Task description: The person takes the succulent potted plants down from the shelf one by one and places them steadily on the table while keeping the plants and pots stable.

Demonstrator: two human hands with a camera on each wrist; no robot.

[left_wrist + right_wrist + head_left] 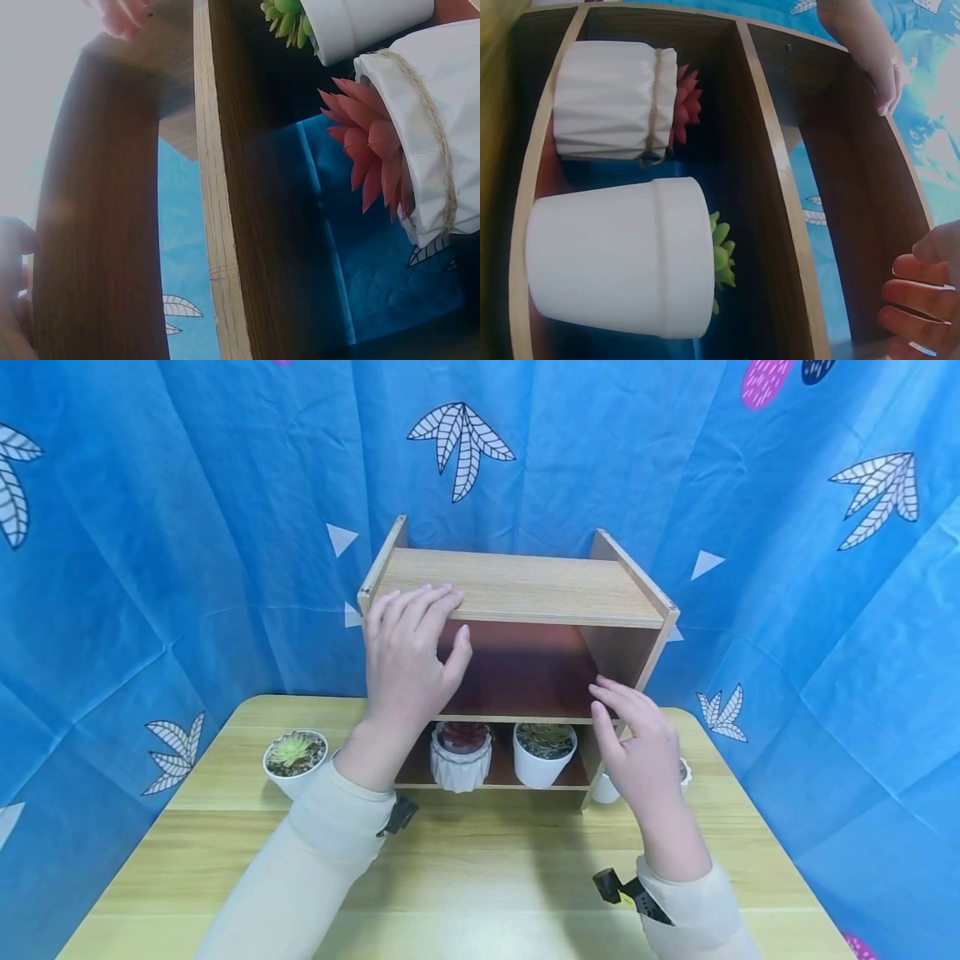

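Observation:
A wooden shelf unit (517, 585) stands on the table. My left hand (408, 652) lies over the front left corner of its top board, fingers extended and thumb apart. Beside the right side panel, at the front of the upper compartment, is my right hand (641, 752), its fingers loosely bent with nothing between them. In the lower compartment sit two potted succulents: a red one in a ridged white pot (461, 768) tied with twine (657, 105), and a green one in a smooth white pot (542, 767).
Another succulent in a white pot (292, 758) stands on the table left of the shelf. White pots (605, 788) on the right are partly hidden behind my right hand. The light wooden table (465, 877) backs onto a blue patterned curtain (262, 527).

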